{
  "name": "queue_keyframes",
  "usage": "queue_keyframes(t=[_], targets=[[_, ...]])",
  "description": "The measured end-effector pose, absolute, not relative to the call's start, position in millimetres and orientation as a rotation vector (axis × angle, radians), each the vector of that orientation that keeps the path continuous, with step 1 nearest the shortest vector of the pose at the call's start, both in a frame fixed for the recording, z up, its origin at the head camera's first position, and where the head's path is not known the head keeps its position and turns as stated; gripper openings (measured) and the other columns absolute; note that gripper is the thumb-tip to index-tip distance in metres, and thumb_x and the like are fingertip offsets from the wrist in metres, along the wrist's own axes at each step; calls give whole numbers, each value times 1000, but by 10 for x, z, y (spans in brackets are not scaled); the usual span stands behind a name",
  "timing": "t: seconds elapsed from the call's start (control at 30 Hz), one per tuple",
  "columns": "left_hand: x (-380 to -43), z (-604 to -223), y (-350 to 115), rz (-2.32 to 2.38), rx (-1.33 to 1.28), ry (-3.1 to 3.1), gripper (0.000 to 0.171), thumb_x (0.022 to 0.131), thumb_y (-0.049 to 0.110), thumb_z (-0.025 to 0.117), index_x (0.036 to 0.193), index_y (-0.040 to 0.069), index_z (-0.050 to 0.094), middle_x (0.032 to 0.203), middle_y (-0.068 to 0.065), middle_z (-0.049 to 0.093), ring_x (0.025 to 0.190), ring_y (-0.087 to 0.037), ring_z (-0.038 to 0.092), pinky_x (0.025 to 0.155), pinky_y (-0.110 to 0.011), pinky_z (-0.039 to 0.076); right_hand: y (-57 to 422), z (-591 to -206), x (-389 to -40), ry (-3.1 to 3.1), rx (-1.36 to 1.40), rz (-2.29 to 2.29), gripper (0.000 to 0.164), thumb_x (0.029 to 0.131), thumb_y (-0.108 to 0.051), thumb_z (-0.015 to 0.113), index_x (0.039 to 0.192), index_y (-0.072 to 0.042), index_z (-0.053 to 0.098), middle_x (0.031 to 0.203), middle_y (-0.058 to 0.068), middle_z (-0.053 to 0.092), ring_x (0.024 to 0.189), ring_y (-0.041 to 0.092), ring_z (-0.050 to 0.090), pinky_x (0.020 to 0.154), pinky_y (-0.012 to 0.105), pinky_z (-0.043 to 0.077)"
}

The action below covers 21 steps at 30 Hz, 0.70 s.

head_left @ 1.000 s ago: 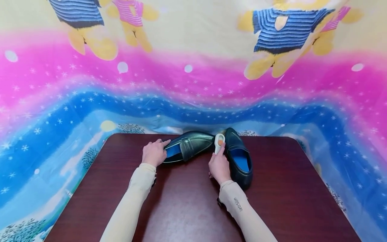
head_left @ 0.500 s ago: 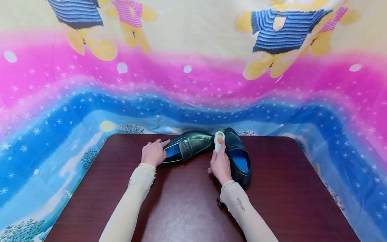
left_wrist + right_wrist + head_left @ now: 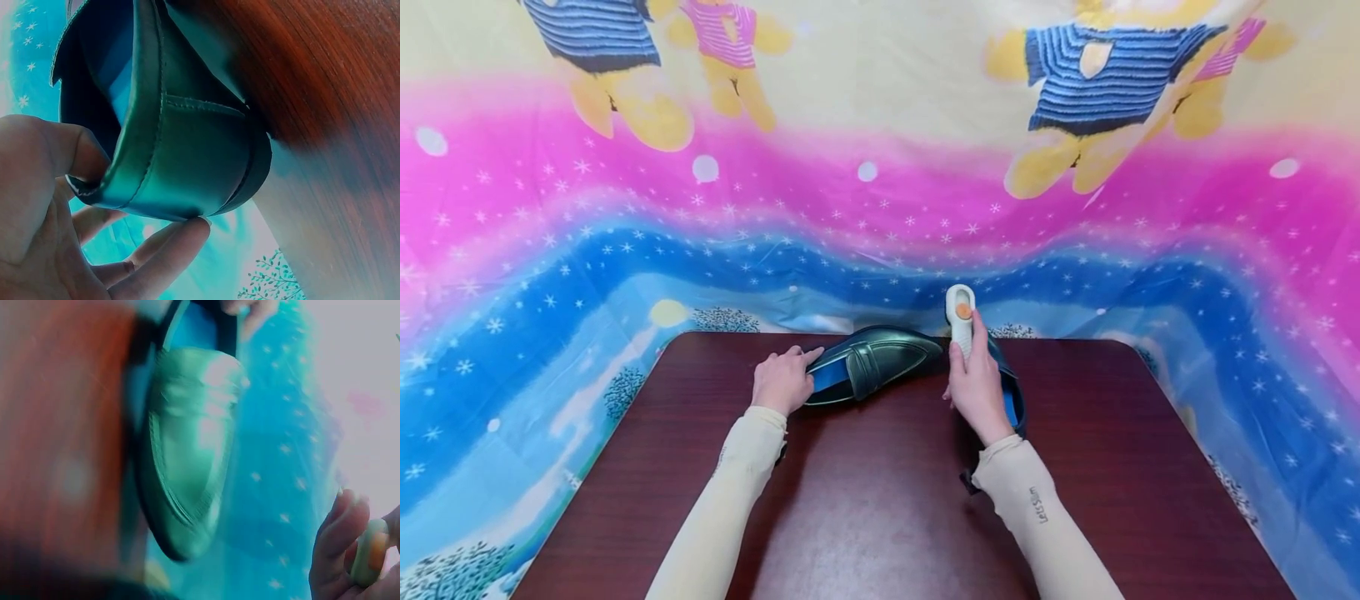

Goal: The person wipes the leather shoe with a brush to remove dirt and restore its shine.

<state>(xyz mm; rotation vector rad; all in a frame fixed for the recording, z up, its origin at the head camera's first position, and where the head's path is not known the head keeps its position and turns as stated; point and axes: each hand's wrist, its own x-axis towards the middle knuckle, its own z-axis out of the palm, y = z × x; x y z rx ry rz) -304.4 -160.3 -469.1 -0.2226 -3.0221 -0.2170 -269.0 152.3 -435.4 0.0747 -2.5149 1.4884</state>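
Observation:
My left hand (image 3: 782,380) holds the heel of a black loafer (image 3: 880,362) with a blue insole. In the left wrist view the thumb (image 3: 75,150) hooks inside the shoe's collar and fingertips touch the back of the heel (image 3: 200,156). My right hand (image 3: 976,385) grips a small white tool (image 3: 959,321) with an orange round part, raised above the table's back edge. Its exact kind is unclear. A second black loafer (image 3: 1013,392) stands behind and right of that hand, mostly hidden by it. The first loafer's toe (image 3: 181,531) shows in the right wrist view.
Both shoes stand near the back edge of a dark red-brown wooden table (image 3: 865,492). Behind it hangs a curtain (image 3: 865,225) printed with bears and snowflakes, close to the shoe toes.
My right hand has lifted the white tool up and to the right, away from the left loafer's toe, and now covers much of the right loafer. The left hand stays in place.

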Motion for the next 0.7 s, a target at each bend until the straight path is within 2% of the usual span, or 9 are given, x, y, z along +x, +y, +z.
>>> queue_keyframes(t=[0.07, 0.2, 0.23, 0.33, 0.5, 0.7], targets=[[-3040, -4691, -1605, -216, -223, -3025, 60, 94, 17, 61, 152, 31, 54, 130, -10, 66, 72, -32, 54, 66, -48, 55, 1646, -4283, -2690, -2539, 103, 1420, 64, 112, -28, 43, 168, -28, 11, 116, 28, 62, 74, 39, 69, 62, 46, 58], [-3031, -4683, -1612, -216, -222, -3034, 60, 95, 18, 61, 153, 32, 53, 129, -10, 66, 74, -32, 55, 69, -50, 56, 1901, -4226, -2684, -2606, 138, 1378, 63, 112, -27, 44, 167, -19, 13, 137, 28, 55, 74, 34, 66, 66, 43, 56], [-3030, -4682, -1612, -216, -220, -3036, 60, 95, 18, 61, 153, 32, 53, 128, -10, 66, 74, -32, 55, 69, -50, 56, 1956, -4238, -2686, -2618, 133, 1413, 64, 112, -27, 44, 167, -20, 13, 135, 27, 55, 65, 32, 63, 62, 41, 56], [-3029, -4678, -1615, -217, -211, -3037, 60, 96, 18, 61, 153, 31, 53, 128, -10, 66, 74, -31, 54, 68, -49, 56, 2090, -4300, -2700, -2640, 110, 1498, 65, 112, -28, 45, 167, -21, 12, 133, 25, 54, 54, 26, 58, 56, 37, 55], [-3034, -4684, -1603, -216, -223, -3034, 60, 96, 18, 61, 153, 31, 53, 129, -10, 66, 71, -31, 53, 66, -48, 55, 2236, -4374, -2712, -2646, 73, 1512, 64, 111, -28, 47, 167, -20, 17, 117, 24, 55, 52, 21, 54, 53, 34, 52], [-3030, -4680, -1614, -217, -236, -3024, 59, 96, 19, 62, 153, 30, 53, 127, -11, 66, 70, -30, 53, 67, -48, 56, 2426, -4321, -2705, -2582, 51, 1502, 63, 109, -25, 53, 164, -12, 24, 115, 22, 54, 52, 17, 57, 49, 33, 53]])
